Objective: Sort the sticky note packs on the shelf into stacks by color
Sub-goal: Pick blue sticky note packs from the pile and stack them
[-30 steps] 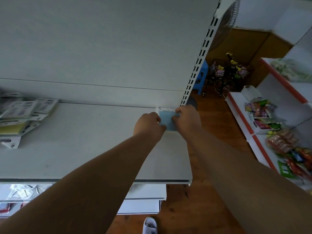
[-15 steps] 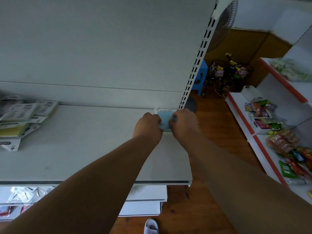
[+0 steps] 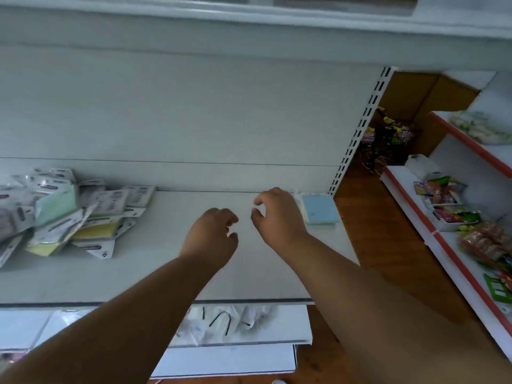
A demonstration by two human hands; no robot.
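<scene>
The shelf under my arms is flat, matte white sheet metal with a thin front lip. At its back right corner lies the blue pack, a smooth square pad lying flat against the slotted upright. At the left end, toward the back, sits a loose heap of packs: glossy crinkled wrappers, white card hangers, and green and yellow pads tilted over each other. My left hand hangs over the middle of the shelf, fingers loosely curled, holding nothing. My right hand is beside it, fingers and thumb apart in a slack curl, empty, just left of the blue pack; I cannot tell if it touches it.
</scene>
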